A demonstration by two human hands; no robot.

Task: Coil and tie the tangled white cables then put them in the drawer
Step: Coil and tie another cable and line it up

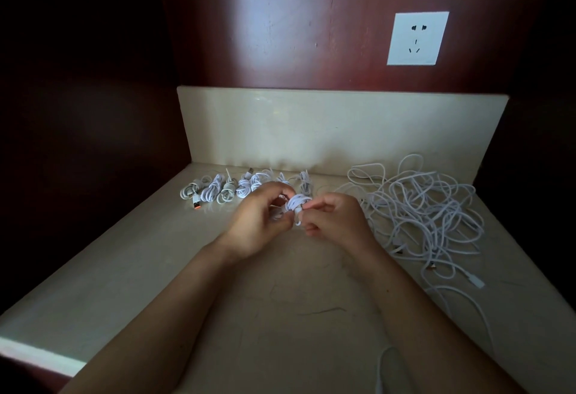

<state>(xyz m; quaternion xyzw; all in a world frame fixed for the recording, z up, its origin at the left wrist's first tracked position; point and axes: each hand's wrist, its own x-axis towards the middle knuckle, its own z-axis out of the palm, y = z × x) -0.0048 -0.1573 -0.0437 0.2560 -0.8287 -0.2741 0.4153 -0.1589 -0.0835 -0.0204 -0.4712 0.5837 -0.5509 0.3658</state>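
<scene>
Tying step in hand: left hand grips small coiled cable above surface centre; right hand fingers pinch its loose end. Finished coils far left, tangled pile right. Next, likely: cinch wrap, set beside row; drawer not visible.

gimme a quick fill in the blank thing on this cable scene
1. The small coil gripped by the left hand and the right hand is ____ in colour.
2. The tangled pile lies to the ____ of the hands.
3. The row of tied coils lies to the ____ of the tangled pile.
4. The plug on the leftmost coil of the row has an ____ tip.

Missing words: white; right; left; orange
</scene>
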